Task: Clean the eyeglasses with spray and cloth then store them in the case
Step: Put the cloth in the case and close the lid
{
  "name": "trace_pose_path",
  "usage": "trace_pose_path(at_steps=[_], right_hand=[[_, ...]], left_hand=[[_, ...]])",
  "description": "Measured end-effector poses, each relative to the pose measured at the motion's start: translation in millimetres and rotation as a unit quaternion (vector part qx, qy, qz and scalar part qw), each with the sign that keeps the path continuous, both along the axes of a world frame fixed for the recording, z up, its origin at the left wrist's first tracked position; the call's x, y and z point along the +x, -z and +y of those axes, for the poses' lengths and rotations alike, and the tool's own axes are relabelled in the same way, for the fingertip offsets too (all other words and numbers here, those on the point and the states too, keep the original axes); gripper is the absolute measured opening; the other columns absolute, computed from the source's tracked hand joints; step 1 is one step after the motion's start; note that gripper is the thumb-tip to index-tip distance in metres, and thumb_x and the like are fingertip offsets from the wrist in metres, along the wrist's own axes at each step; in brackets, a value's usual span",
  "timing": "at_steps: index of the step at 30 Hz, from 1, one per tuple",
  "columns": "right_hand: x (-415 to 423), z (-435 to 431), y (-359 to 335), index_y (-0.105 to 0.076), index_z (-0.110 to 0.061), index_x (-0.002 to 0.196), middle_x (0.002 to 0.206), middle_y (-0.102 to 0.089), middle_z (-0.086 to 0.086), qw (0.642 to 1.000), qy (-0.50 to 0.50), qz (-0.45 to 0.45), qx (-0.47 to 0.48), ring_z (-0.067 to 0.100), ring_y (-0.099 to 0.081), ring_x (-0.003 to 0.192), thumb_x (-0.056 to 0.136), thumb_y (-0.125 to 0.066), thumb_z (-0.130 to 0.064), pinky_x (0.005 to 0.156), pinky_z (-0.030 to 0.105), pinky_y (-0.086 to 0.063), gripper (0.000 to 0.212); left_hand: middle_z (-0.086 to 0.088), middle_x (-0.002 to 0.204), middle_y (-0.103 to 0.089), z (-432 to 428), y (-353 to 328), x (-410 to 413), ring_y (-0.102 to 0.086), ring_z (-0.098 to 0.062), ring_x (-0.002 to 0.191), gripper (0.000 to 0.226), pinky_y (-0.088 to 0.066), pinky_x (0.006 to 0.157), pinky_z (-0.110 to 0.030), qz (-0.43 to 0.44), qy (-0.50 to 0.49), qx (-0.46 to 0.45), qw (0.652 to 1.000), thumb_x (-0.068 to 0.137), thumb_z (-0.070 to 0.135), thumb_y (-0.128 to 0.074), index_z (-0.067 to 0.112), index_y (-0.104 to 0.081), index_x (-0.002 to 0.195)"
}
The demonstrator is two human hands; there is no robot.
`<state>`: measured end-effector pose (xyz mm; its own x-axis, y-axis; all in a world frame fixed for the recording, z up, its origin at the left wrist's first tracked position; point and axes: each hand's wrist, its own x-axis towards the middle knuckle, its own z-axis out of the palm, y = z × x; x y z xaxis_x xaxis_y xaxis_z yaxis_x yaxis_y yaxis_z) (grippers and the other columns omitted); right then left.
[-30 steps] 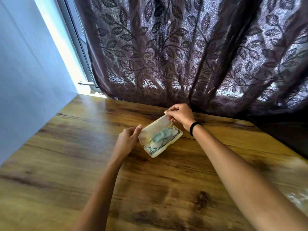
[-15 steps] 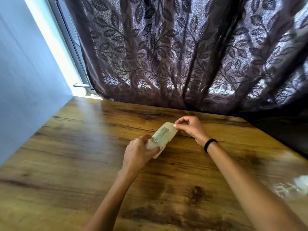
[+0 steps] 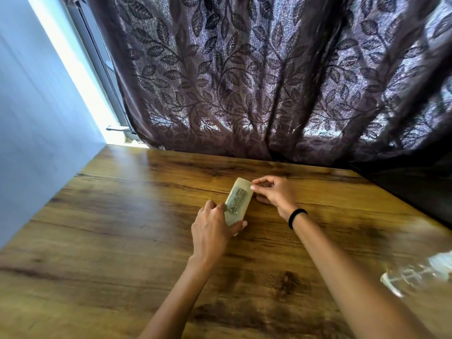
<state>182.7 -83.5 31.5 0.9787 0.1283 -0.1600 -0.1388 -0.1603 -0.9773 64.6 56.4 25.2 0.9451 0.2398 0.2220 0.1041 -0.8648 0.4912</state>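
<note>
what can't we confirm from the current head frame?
- Glasses and cloth: not discernible in the head view; the closed translucent case and its label hide the contents.
- Label text: too small and blurred.
- Clear object at right edge: blurred, cropped, unidentifiable.
- Latch state: under the left hand and right hand fingertips.

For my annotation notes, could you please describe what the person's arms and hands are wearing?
Both forearms are bare, with no sleeves in view. The right hand has a thin black band around its wrist. The left hand shows no band, ring or glove.
</note>
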Motion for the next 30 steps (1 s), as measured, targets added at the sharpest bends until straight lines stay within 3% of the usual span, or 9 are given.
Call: trace_pose_path(at_steps=[7, 13, 20, 30], right_hand=[[-2, 13, 0, -0.067, -0.005, 0.095, 0.085, -0.064, 0.003, 1.000, 0.006, 0.006, 0.011, 0.013, -0.061, 0.084, 0.079, -0.067, -0.003, 0.068, 0.024, -0.055, 0.016], [-9, 15, 0, -0.067, -0.003, 0.094, 0.084, -0.065, 0.004, 1.000, 0.011, -0.018, 0.008, 0.006, -0.062, 0.071, 0.077, -0.070, -0.003, 0.059, 0.018, -0.056, 0.018], [-16, 13, -5, -0.066, -0.006, 0.103, 0.092, -0.068, 0.007, 0.999, 0.032, -0.029, -0.001, 0.014, -0.065, 0.078, 0.077, -0.072, -0.010, 0.063, 0.026, -0.057, 0.027], [-22, 11, -11, -0.065, -0.006, 0.105, 0.094, -0.068, 0.011, 0.999, 0.042, -0.025, -0.005, 0.018, -0.066, 0.082, 0.078, -0.071, -0.012, 0.065, 0.028, -0.057, 0.028]], left_hand=[[0.001, 0.098, -0.058, -7, 2, -6, -0.057, -0.014, 0.087, 0.076, -0.050, 0.067, -0.025, -0.015, -0.028, -0.040, 0.999, 0.069, 0.064, -0.066, 0.012, -0.058, 0.124], [0.009, 0.090, -0.046, -12, 4, -11, -0.046, -0.008, 0.080, 0.078, -0.039, 0.063, -0.020, -0.004, -0.045, -0.060, 0.997, 0.068, 0.068, -0.064, 0.011, -0.060, 0.121], [0.000, 0.103, -0.061, -7, -3, -8, -0.060, -0.015, 0.091, 0.081, -0.040, 0.064, -0.020, -0.018, -0.053, -0.064, 0.996, 0.069, 0.071, -0.060, 0.009, -0.060, 0.121], [0.000, 0.102, -0.060, -7, -4, -9, -0.059, -0.016, 0.092, 0.081, -0.043, 0.065, -0.023, -0.001, -0.045, -0.067, 0.997, 0.071, 0.071, -0.057, 0.009, -0.059, 0.123]])
